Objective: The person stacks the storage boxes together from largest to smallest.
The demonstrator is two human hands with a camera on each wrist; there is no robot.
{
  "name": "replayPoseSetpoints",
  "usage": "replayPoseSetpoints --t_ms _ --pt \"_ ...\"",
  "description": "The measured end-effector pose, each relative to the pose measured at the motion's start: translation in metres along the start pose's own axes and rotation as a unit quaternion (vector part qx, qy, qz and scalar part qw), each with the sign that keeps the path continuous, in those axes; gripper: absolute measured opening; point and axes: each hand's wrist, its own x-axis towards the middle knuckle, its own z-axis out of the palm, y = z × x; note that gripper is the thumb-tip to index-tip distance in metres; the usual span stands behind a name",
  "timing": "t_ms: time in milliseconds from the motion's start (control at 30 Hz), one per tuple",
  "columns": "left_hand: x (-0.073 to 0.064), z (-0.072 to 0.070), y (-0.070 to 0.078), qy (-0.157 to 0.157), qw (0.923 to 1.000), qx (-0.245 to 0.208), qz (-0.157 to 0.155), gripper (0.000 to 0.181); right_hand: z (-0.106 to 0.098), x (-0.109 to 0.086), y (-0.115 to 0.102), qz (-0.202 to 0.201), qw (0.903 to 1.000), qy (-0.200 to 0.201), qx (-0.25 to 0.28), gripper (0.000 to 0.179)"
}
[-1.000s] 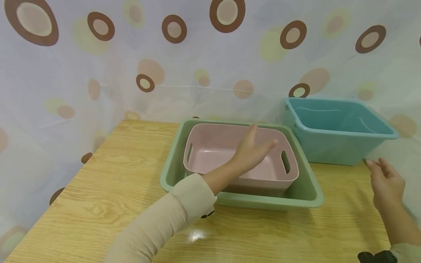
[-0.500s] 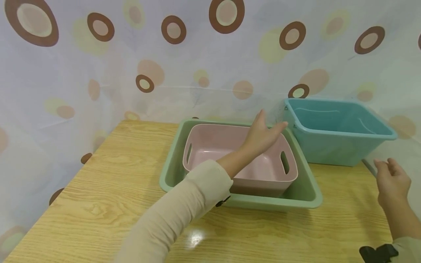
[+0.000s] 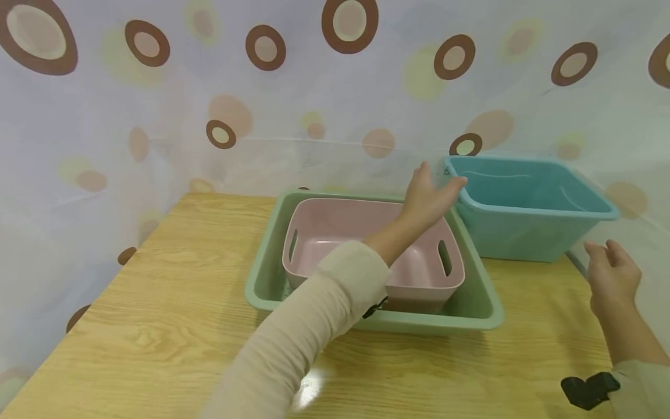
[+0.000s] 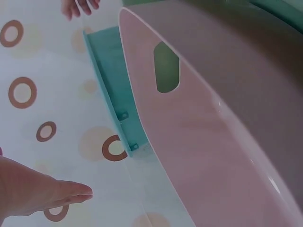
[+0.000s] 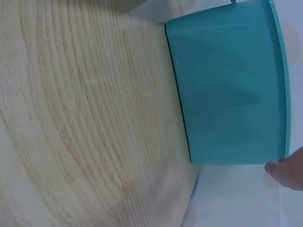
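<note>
My left hand [image 3: 428, 201] hovers over the far right corner of a pink basket [image 3: 327, 230], fingers extended and thumb spread toward the rim of a blue bin [image 3: 523, 233]. Nothing lies in its grasp; in the left wrist view this hand [image 4: 40, 191] looks straight-fingered and apart from the basket. The basket, with a handle slot at each end, sits inside a larger green tub [image 3: 499, 317]. To the right of the blue bin my right hand [image 3: 615, 282] is raised with fingers loosely bent and holding nothing. Whether its fingertips touch the bin cannot be told.
A wood-grain table [image 3: 157, 302] bears the containers, its right edge passing near the blue bin. Behind stands a pale curtain [image 3: 293, 105] with circle patterns. The green tub stands close beside the blue bin.
My left hand has moved right and farther back, from above the pink basket toward the blue bin. My right hand has shifted slightly toward the bin's right side. The containers stay in place.
</note>
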Motion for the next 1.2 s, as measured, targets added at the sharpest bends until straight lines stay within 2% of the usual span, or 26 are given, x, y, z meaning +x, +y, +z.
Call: replayPoseSetpoints --t_ms 167,333,500,700,933,1200 --pt "0.005 0.005 -0.003 0.007 0.9999 0.003 -0.01 0.077 0.006 0.0 -0.006 0.004 0.9994 0.001 -0.034 0.074" --pt "0.009 0.01 -0.007 0.022 0.9996 0.007 -0.016 0.076 0.011 0.001 -0.011 0.016 0.9995 0.005 -0.026 0.078" --pt "0.011 0.019 -0.009 0.035 0.9986 0.005 -0.038 0.078 0.016 0.003 -0.014 0.017 0.9993 0.002 -0.032 0.079" --pt "0.011 0.027 -0.01 0.034 0.9981 0.002 -0.051 0.08 0.024 0.005 -0.018 0.034 0.9992 -0.012 -0.018 0.082" --pt "0.009 0.032 -0.011 0.025 0.9978 0.016 -0.059 0.078 0.044 0.011 -0.021 0.056 0.9981 -0.016 0.02 0.081" --pt "0.01 0.037 -0.023 0.026 0.997 0.036 -0.064 0.073 0.059 0.013 -0.025 0.115 0.992 -0.005 0.053 0.074"
